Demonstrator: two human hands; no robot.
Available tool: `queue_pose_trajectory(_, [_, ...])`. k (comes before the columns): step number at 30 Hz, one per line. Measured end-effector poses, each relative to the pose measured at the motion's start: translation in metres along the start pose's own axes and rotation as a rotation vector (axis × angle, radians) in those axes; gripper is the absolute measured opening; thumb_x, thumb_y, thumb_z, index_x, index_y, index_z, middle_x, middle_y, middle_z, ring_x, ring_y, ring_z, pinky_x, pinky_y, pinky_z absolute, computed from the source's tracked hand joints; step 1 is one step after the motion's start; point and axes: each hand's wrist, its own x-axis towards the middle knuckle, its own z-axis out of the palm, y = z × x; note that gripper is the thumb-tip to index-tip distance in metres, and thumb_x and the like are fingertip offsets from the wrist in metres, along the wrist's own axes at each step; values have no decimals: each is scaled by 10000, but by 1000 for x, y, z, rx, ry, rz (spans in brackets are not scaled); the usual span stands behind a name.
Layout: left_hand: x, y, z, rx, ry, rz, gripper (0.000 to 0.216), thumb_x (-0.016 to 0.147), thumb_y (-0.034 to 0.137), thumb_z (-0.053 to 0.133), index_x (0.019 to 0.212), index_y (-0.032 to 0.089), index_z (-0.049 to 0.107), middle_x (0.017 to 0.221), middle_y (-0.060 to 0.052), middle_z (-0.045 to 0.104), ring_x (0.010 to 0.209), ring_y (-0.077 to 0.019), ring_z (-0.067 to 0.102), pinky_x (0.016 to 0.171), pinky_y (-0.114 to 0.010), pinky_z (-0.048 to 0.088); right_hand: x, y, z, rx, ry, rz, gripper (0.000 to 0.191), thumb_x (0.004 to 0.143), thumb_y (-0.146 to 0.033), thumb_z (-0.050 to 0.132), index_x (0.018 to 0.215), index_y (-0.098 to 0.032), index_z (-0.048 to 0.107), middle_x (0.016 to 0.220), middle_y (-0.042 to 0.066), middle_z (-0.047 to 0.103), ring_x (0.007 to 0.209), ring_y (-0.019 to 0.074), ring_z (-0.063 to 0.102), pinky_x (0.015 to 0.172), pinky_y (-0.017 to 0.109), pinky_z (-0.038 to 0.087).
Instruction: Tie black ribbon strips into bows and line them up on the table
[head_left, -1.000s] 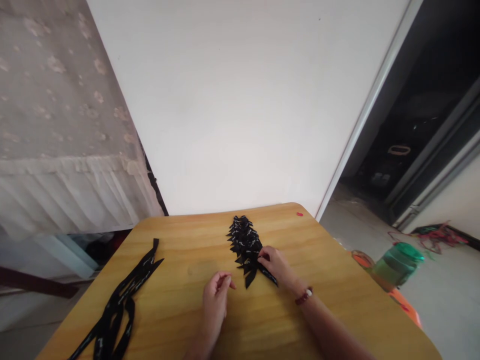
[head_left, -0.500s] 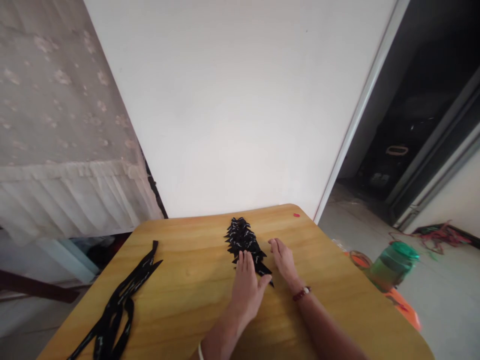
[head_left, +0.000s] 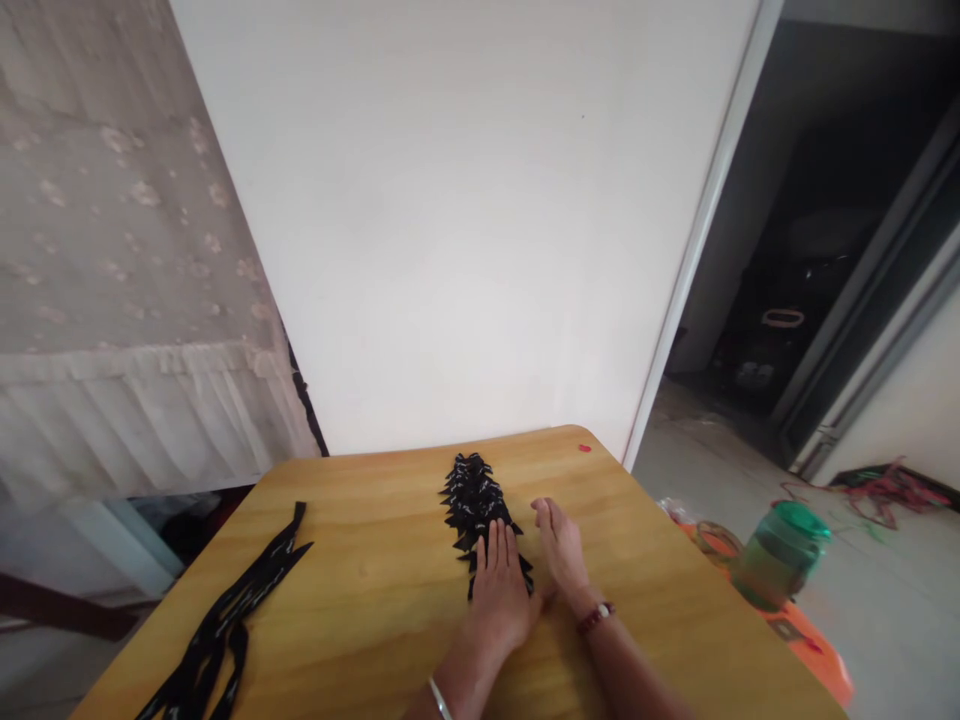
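On the wooden table lies a braided-looking row of folded black ribbon (head_left: pixel 471 495), with pointed tips along both edges and small white marks. My left hand (head_left: pixel 500 590), a pale bangle at its wrist, rests flat over the near end of this row with its fingers stretched out, hiding part of it. Just right of the row, my right hand (head_left: pixel 562 550) hovers at or touches the tabletop, side on, fingers extended and nothing seen in them. A red bracelet circles that wrist. Loose long black ribbons (head_left: pixel 225 620) lie at the table's left side.
The wooden table (head_left: pixel 360 560) meets a white wall panel (head_left: pixel 450 250) at its far edge. A small red piece (head_left: pixel 585 448) lies near the far right corner. To the right, lower down, stands a green-lidded jar (head_left: pixel 784 555) on an orange surface (head_left: pixel 821 660). A floral curtain (head_left: pixel 127 230) hangs left.
My left hand has shifted nearer to me and lies flatter over the row's near end. The ribbon tip that stuck out at lower right no longer shows there. The view has shifted slightly.
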Motion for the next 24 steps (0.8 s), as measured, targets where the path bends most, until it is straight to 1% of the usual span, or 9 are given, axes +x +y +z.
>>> queue_pose_trajectory(4, [-1, -3, 7, 86, 33, -1, 732, 750, 486, 326, 1296, 10, 221, 1373, -177, 165, 1267, -276, 72, 1020, -455, 143, -1, 2, 3, -31, -11, -21, 402, 857, -399, 189, 745, -191, 514, 692, 48, 584, 662, 167, 542, 613, 244, 383])
queue_pose_trajectory(10, [-4, -9, 6, 156, 78, -2, 739, 755, 523, 294, 1290, 17, 245, 1367, -176, 194, 1263, -277, 110, 1015, -456, 168, -1, 3, 3, -87, -3, -54, 409, 863, -390, 181, 750, -190, 519, 682, 46, 594, 639, 157, 552, 592, 235, 392])
queue_pose_trajectory(13, [-2, -11, 6, 159, 160, 20, 730, 763, 512, 283, 1300, 23, 213, 1376, -170, 176, 1268, -267, 81, 1013, -456, 169, -1, 3, 2, -89, -4, -61, 422, 863, -394, 171, 769, -186, 525, 728, 57, 608, 680, 161, 566, 603, 233, 393])
queue_pose_trajectory(15, [3, -11, 5, 164, 231, 3, 708, 775, 481, 280, 1305, 20, 188, 1381, -168, 163, 1271, -258, 62, 1013, -449, 168, -1, 3, 1, -89, -4, -58, 432, 863, -395, 162, 780, -182, 529, 742, 61, 612, 687, 163, 568, 604, 235, 393])
queue_pose_trajectory(17, [12, -10, 3, 167, 272, -35, 699, 778, 456, 293, 1300, 4, 191, 1377, -179, 173, 1271, -258, 64, 1014, -440, 170, 0, 4, 1, -93, 2, -45, 437, 861, -394, 160, 775, -180, 531, 736, 61, 614, 676, 163, 568, 595, 236, 392])
queue_pose_trajectory(20, [26, -9, 2, 159, 261, -97, 697, 767, 444, 328, 1276, -25, 246, 1357, -206, 215, 1266, -273, 97, 1014, -430, 176, 0, 6, 1, -97, 4, -42, 445, 859, -397, 155, 762, -183, 533, 712, 55, 608, 656, 161, 564, 583, 233, 394])
queue_pose_trajectory(24, [38, -9, 6, 139, 188, -144, 728, 751, 492, 325, 1261, -27, 287, 1351, -211, 220, 1264, -279, 112, 1016, -433, 158, 1, 6, 1, -119, 9, -47, 481, 855, -420, 136, 757, -184, 544, 656, 48, 589, 613, 161, 554, 575, 235, 398])
